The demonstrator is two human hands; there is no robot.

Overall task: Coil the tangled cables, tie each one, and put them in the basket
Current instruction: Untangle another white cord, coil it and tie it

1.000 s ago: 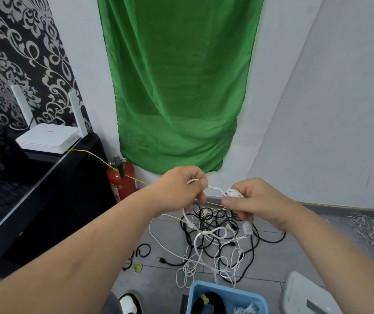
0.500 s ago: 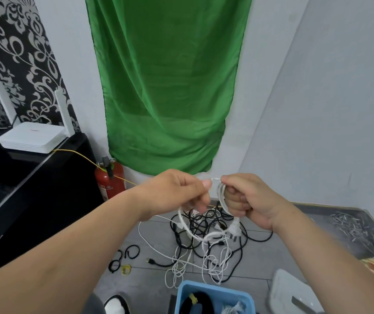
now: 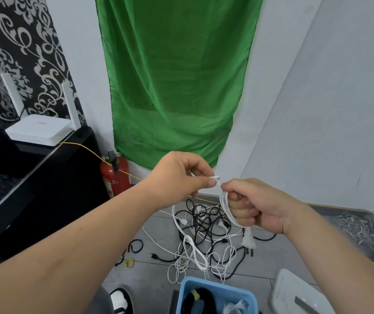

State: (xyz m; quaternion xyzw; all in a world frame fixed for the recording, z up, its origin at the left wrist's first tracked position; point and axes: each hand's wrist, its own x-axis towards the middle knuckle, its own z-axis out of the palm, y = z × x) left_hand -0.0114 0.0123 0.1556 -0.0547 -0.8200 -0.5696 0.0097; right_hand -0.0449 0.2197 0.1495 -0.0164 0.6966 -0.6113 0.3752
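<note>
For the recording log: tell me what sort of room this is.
Probably a room in a home or small office: a white router sits on a black cabinet, a green cloth hangs on the wall, and a red fire extinguisher stands near tangled cables on the tiled floor.

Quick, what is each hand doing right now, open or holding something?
Left hand: closed, pinching the loose end of the white cable.
Right hand: closed, gripping the coiled part of the white cable.
</note>
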